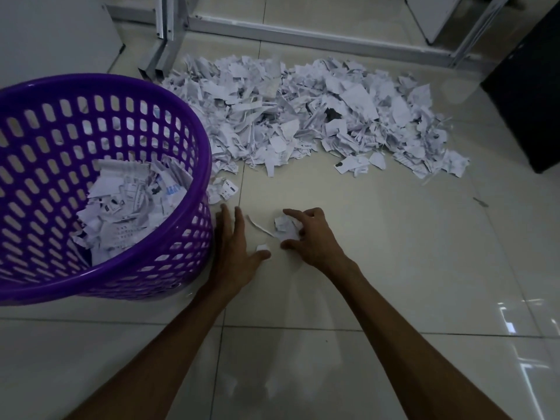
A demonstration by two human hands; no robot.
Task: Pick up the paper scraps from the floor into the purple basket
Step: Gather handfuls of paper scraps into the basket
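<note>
Left hand (235,237) flat on the floor (394,253), fingers straight, beside the purple basket (169,116); small scrap (263,247) at its thumb. Right hand (309,234) fingers curled around a crumpled paper wad (285,227). Basket partly filled with scraps. Main scrap pile (303,116) farther back, below metal frame (169,34).

We count one purple basket (145,86) and two hands: left hand (235,244), right hand (312,237). One large paper scraps pile (303,116), upper centre; pieces uncountable.

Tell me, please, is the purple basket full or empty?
Partly full: the purple basket holds paper scraps over its bottom, well below its rim.
</note>
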